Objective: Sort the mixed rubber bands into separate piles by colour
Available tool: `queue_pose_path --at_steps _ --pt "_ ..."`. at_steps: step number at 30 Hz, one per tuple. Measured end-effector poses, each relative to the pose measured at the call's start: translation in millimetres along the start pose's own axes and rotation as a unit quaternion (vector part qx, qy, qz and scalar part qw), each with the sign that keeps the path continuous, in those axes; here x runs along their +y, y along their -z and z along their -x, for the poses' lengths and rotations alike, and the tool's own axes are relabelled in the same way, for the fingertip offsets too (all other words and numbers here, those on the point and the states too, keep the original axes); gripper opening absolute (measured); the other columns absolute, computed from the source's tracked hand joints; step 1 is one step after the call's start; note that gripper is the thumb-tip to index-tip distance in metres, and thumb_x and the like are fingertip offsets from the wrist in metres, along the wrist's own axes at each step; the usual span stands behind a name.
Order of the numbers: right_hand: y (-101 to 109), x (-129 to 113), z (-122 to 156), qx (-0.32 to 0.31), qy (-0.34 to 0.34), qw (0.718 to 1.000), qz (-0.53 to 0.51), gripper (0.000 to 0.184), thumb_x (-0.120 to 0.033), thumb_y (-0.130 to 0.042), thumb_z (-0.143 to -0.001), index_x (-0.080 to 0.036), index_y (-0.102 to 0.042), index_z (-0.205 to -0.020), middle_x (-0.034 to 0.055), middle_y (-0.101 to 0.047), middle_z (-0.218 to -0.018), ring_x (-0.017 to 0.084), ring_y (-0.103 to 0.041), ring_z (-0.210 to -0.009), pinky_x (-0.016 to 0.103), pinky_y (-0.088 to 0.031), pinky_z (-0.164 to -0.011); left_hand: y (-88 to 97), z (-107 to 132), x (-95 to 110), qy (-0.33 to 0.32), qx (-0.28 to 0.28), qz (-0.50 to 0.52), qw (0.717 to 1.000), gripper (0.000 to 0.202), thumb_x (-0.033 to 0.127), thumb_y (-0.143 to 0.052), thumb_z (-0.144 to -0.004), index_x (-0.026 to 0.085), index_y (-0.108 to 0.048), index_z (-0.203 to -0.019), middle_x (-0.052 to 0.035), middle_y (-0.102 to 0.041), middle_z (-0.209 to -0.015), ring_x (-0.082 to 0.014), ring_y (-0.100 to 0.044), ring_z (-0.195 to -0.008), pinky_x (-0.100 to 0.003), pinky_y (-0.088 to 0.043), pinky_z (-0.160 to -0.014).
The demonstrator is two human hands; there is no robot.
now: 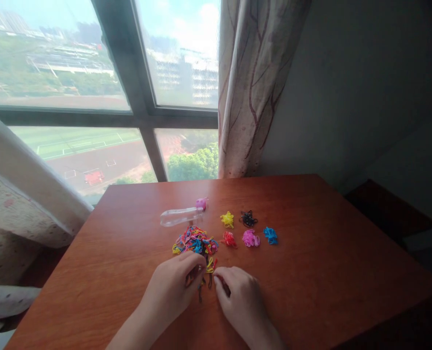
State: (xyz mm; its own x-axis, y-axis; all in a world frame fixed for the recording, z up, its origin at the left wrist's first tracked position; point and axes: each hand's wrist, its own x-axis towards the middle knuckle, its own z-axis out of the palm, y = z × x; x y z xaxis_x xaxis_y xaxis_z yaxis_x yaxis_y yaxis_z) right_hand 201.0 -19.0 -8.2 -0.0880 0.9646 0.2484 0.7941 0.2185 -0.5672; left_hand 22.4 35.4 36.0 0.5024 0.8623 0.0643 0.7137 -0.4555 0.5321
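1. From my remote seat, taking the mixed heap of coloured bands (193, 239) as the dial's centre, the reddish-brown wooden table (321, 257) stretches around it, shiny toward 12 o'clock.
2. My left hand (175, 279) sits at 7 o'clock, thumb and fingers curled close; I can't tell if they grip a band.
3. My right hand (242, 296) sits between 4 and 5, fingertips bunched beside loose bands; its grip I can't tell either.
4. Small piles lie between 2 and 3: yellow (227, 219), black (248, 218), red (229, 239), pink (251, 238), blue (270, 236).
5. At 11, a clear plastic container (177, 217) lies flat.
6. Beyond it, a grey-framed window (143, 118) overlooks a sports field (77, 143) and trees (196, 164).
7. Patterned curtains hang at 1 (257, 87) and near 10 (15, 189); a dim wall (347, 97) stands toward 2.
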Motion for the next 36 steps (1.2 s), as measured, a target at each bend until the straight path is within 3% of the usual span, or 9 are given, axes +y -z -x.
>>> queue_pose_path --at_steps 4,7,11,15,22,32,36 --pt "-0.2 0.8 0.1 -0.005 -0.004 1.0 -0.008 0.019 -0.011 -0.051 -0.087 -0.024 -0.064 -0.083 -0.0012 -0.067 -0.074 0.015 -0.06 -0.069 0.024 -0.033 -0.063 9.2 -33.2 12.6 0.005 -0.015 -0.071 0.997 0.014 0.02 -0.052 -0.089 0.025 -0.065 -0.089 0.001 -0.071 -0.089 -0.015 -0.066 -0.08 -0.022 -0.045 -0.068" --pt "-1.1 1.8 0.7 -0.002 -0.004 1.0 -0.012 0.019 -0.01 -0.051 -0.085 -0.023 -0.065 -0.083 -0.0007 -0.067 -0.075 0.015 -0.061 -0.07 0.023 -0.034 -0.064 12.3 -64.9 16.9 0.02 -0.017 -0.103 0.994 0.014 0.021 -0.051 -0.089 0.024 -0.065 -0.09 -0.0003 -0.072 -0.087 -0.0166 -0.067 -0.08 -0.024 -0.045 -0.069" --pt "-2.1 2.7 0.0 0.003 -0.001 1.0 -0.024 0.02 -0.009 -0.052 -0.083 -0.023 -0.065 -0.083 -0.0006 -0.068 -0.074 0.015 -0.062 -0.07 0.023 -0.035 -0.064 8.7 -102.3 18.3 0.049 -0.026 -0.141 0.989 0.019 0.021 -0.049 -0.092 0.023 -0.067 -0.096 -0.0051 -0.072 -0.091 -0.0211 -0.068 -0.087 -0.029 -0.048 -0.073" --pt "-2.7 3.3 -1.2 0.004 -0.002 1.0 -0.024 0.019 -0.009 -0.053 -0.084 -0.024 -0.066 -0.084 -0.0007 -0.068 -0.075 0.015 -0.062 -0.07 0.022 -0.036 -0.065 1.7 -124.1 19.5 0.087 -0.065 -0.172 0.979 0.02 0.028 -0.051 -0.096 0.017 -0.066 -0.103 -0.0086 -0.07 -0.1 -0.0218 -0.068 -0.092 -0.037 -0.052 -0.081" --pt "-1.4 2.0 -1.2 -0.003 -0.008 1.0 -0.024 0.019 -0.009 -0.053 -0.084 -0.024 -0.066 -0.084 -0.0015 -0.069 -0.077 0.015 -0.063 -0.072 0.023 -0.036 -0.065 -3.2 -133.7 18.5 0.114 -0.12 -0.185 0.969 0.033 0.035 -0.059 -0.094 0.017 -0.059 -0.121 -0.0081 -0.062 -0.12 -0.0207 -0.064 -0.102 -0.042 -0.055 -0.087" --pt "-0.9 2.0 -1.2 -0.007 -0.014 0.999 -0.033 0.019 -0.009 -0.053 -0.084 -0.024 -0.065 -0.083 -0.0015 -0.068 -0.076 0.015 -0.062 -0.072 0.024 -0.035 -0.065 -7.2 -134.2 12.0 0.107 -0.131 -0.181 0.969 0.033 0.035 -0.059 -0.094 0.017 -0.058 -0.121 -0.0082 -0.062 -0.121 -0.0207 -0.063 -0.103 -0.042 -0.055 -0.087" --pt "-1.0 1.9 -1.2 -0.006 -0.01 0.999 -0.032 0.019 -0.009 -0.053 -0.084 -0.024 -0.065 -0.084 -0.0018 -0.068 -0.075 0.015 -0.061 -0.07 0.024 -0.035 -0.064 0.2 -126.7 13.7 0.092 -0.104 -0.173 0.975 0.025 0.033 -0.058 -0.094 0.017 -0.064 -0.111 -0.0073 -0.068 -0.107 -0.0202 -0.066 -0.095 -0.039 -0.054 -0.084"
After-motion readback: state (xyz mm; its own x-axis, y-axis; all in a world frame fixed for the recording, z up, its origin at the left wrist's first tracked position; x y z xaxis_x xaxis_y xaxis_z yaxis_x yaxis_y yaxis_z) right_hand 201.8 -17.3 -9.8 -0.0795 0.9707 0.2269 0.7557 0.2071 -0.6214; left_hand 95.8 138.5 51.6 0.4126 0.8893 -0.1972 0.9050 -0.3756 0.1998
